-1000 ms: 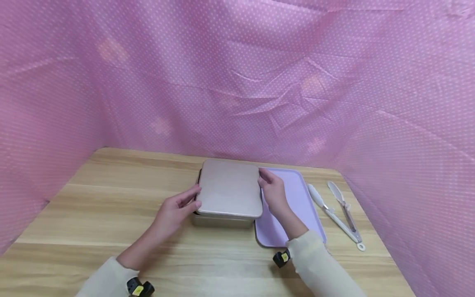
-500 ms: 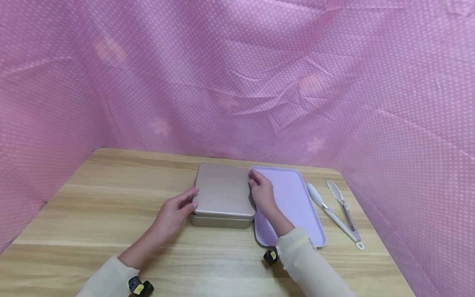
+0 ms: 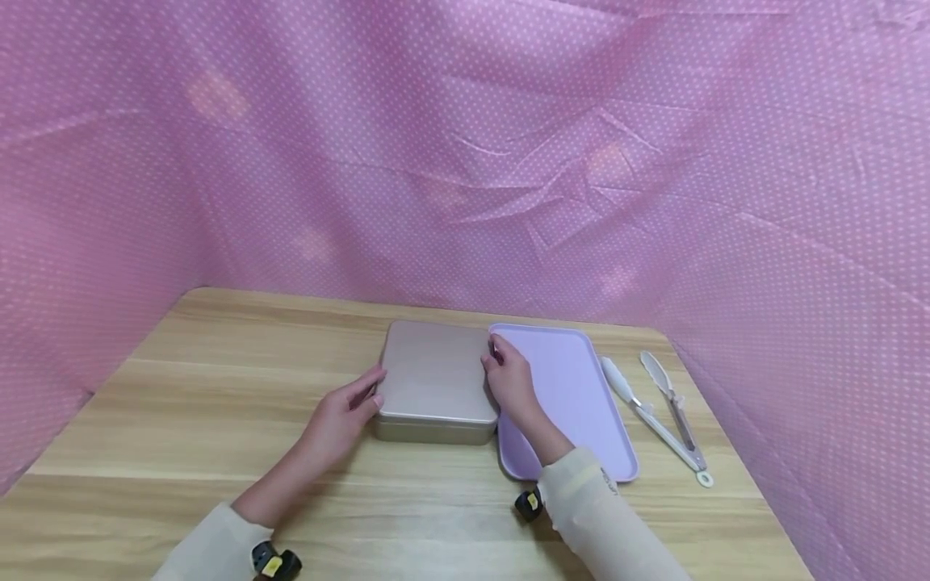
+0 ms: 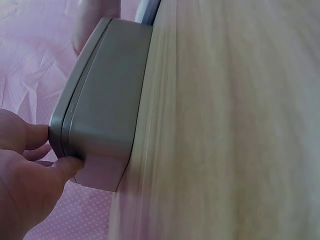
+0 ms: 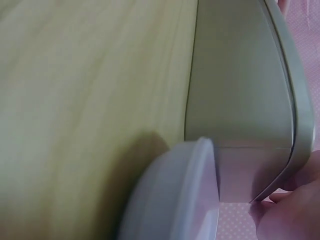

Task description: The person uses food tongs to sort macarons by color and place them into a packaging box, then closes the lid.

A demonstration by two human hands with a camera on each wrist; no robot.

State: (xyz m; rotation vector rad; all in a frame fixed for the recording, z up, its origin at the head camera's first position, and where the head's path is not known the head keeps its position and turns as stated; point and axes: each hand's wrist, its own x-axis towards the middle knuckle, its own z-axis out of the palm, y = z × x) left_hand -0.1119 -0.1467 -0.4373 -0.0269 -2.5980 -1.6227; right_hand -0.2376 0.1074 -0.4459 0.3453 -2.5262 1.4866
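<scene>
Head view: a closed metal tin is seen lying flat near the middle of the wooden table, toward its far edge. Its left edge is pinched between the thumb and curled fingers of the left hand; its right edge is gripped by the bent fingers of the right hand. A lilac tray lies just beside the tin, with white tongs near the table's right edge.

tin: metal, champagne-toned, smooth with a soft satin sheen
tray: lilac plastic, smooth and matt
tongs: bright metal arms with white plastic tips
surface: pale wood grain, smooth, low sheen
backdrop: thin pink cloth with white dots, creased
sleeves: cream knit fabric, soft and matt
</scene>
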